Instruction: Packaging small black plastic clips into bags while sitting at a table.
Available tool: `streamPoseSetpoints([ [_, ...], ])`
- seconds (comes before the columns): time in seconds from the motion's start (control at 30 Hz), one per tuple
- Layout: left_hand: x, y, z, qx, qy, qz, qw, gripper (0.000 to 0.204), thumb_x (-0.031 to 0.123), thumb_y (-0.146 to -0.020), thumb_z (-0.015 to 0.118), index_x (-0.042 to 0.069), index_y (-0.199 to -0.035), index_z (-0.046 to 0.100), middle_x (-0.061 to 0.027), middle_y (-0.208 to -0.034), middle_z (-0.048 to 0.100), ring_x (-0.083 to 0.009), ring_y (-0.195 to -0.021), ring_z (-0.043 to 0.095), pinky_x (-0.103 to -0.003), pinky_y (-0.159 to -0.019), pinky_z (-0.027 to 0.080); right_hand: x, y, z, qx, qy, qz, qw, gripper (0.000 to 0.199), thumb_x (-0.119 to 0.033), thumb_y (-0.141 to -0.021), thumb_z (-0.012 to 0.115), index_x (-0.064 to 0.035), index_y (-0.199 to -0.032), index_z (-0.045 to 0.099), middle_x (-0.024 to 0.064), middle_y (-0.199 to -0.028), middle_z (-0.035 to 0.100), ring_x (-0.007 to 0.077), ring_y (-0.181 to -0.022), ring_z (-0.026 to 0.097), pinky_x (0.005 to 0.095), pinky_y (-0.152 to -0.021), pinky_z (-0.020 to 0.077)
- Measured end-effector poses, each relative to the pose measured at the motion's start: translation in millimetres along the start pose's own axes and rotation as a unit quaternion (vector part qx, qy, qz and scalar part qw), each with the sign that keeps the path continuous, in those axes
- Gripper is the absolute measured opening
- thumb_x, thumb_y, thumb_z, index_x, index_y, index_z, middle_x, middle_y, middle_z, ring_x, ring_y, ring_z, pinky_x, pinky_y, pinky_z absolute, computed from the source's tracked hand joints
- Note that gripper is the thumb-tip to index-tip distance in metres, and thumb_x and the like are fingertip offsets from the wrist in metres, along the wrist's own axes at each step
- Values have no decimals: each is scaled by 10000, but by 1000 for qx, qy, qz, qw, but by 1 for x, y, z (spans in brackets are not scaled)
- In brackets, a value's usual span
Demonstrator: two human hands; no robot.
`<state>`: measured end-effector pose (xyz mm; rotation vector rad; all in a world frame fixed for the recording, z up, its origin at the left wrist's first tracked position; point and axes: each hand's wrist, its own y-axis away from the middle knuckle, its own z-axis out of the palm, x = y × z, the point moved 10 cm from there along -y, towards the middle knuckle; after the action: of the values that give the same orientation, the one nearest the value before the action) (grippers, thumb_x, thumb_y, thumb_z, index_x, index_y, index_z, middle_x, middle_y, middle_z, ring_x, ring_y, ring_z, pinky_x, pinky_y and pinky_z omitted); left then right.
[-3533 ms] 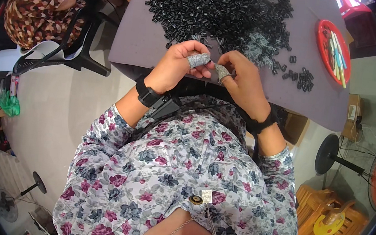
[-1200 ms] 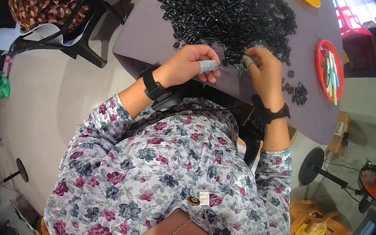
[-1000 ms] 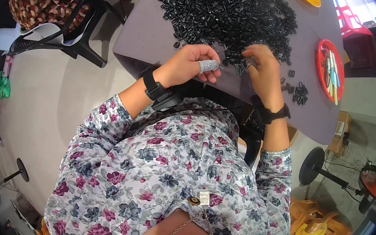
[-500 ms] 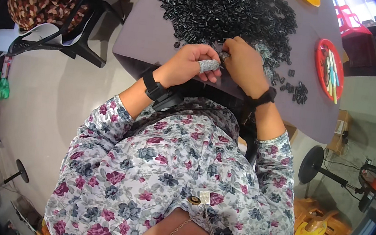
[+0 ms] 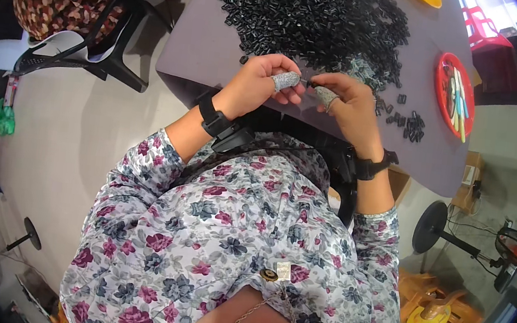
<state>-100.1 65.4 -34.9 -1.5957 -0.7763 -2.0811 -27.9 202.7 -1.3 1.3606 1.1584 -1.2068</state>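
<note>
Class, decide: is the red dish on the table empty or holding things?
Holding things: several slim stick-like items, some white or blue, lie in the red dish.

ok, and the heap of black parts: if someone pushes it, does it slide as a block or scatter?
Probably scatters: the heap of black parts is many separate pieces, and a small loose cluster lies apart to its right. Single pieces may slide or tumble more than roll, as many look boxy. Each is likely light, being tiny beside the right hand.
</note>
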Motion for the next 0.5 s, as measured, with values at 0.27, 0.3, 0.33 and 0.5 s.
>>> streamPoseSetpoints([
  [0.27,1,0,3,-14,-34,0,999,149,55,-1043,539,15,-1150,634,-95,-1013,754,-154,-860,740,-235,-747,566,6,-3,8,-11,-22,-29,999,236,62,-928,581,53,-1134,693,66,-987,736,88,-804,652,239,-681,533],
  [0.3,2,0,3,-11,-34,-1,999,148,56,-1043,539,15,-1149,634,-95,-1011,754,-154,-858,739,-236,-746,565,6,-2,6,-2,-20,-29,999,234,62,-926,582,49,-1131,693,62,-980,735,85,-800,649,237,-678,529],
  [0.33,2,1,3,-7,-34,-2,999,147,57,-1044,540,15,-1149,634,-94,-1010,754,-153,-856,739,-236,-746,565,6,-1,5,6,-18,-29,999,233,62,-924,583,45,-1128,693,58,-972,734,82,-797,645,234,-675,526],
  [0.5,1,1,6,-33,-32,5,999,149,79,-1054,544,17,-1156,633,-91,-1005,754,-141,-838,730,-239,-750,569,4,-5,11,-31,29,-35,998,258,73,-907,582,25,-1137,686,50,-972,731,81,-794,636,232,-669,513],
])
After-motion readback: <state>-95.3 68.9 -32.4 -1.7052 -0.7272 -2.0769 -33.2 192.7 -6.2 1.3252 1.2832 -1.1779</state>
